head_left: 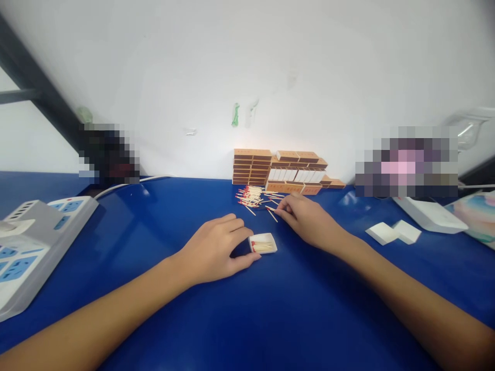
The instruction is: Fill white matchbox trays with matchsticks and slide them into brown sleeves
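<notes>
matchbox tray (263,243) steadied; right hand (305,219) pinches match (271,208).

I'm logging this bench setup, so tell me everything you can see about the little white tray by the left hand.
The matchbox tray is a small, shallow, open white drawer, cardboard by its look, lying flat on the blue table. Matches fill it side by side, red heads toward its left end. The left hand steadies it, fingertips and thumb at that end. The right hand is apart from it, at the loose matches behind.
</notes>
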